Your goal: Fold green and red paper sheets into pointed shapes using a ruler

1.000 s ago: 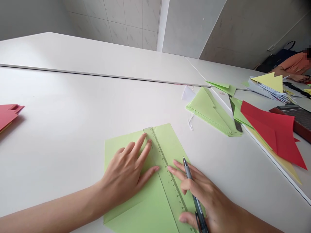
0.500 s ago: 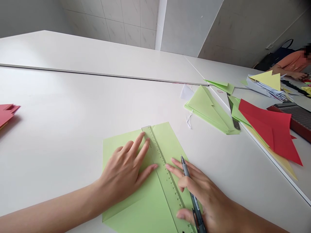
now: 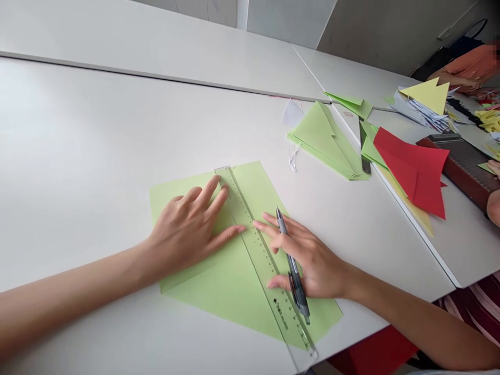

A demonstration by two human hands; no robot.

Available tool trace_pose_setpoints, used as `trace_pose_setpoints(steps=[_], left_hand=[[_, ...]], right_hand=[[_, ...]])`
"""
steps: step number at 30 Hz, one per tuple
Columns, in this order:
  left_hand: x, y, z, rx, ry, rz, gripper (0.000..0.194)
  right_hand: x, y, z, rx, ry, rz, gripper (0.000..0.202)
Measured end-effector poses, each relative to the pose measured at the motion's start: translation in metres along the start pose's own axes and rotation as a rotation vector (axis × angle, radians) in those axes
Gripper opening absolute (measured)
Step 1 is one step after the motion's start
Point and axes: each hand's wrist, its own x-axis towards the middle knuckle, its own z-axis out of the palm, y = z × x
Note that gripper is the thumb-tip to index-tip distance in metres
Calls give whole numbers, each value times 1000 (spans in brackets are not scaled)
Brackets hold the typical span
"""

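Observation:
A light green sheet of paper (image 3: pixel 211 297) with folds lies in front of me on the white table. Across it slants a clear plastic ruler (image 3: pixel 260 255), its lower end reaching past the paper's near edge. My left hand (image 3: pixel 191 219) rests on the paper with fingers apart, its fingertips and thumb at the ruler's left edge. In my right hand (image 3: pixel 308 255) is a grey and black pen (image 3: pixel 296 286), tip pointing away from me. Two fingertips of that hand touch the ruler's right side, and the thumb lies over the ruler.
Folded green papers (image 3: pixel 324 146) are stacked farther back, beside white string (image 3: pixel 292 159). Red paper (image 3: pixel 414 166), a dark red paper cutter (image 3: pixel 464 161) and a pile with yellow paper (image 3: pixel 425 96) are at right. Another person (image 3: pixel 469 67) sits beyond; another hand (image 3: pixel 494 167) shows at the right edge.
The camera view has tipped downward, so everything sits higher and the ruler's near end shows. Both hands keep about the same places on the ruler. A hand has appeared by the cutter.

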Motion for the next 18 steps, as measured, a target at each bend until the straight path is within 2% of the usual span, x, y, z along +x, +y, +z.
trace_pose_setpoints(steps=[4, 14, 18], left_hand=[[2, 4, -6, 50, -37, 2, 78], [2, 5, -13, 66, -66, -5, 75], [3, 3, -11, 59, -62, 0, 73]], right_hand=[[0, 2, 2, 19, 10, 3, 51], [-1, 1, -3, 171, 46, 82, 28], [-1, 2, -1, 151, 52, 86, 30]])
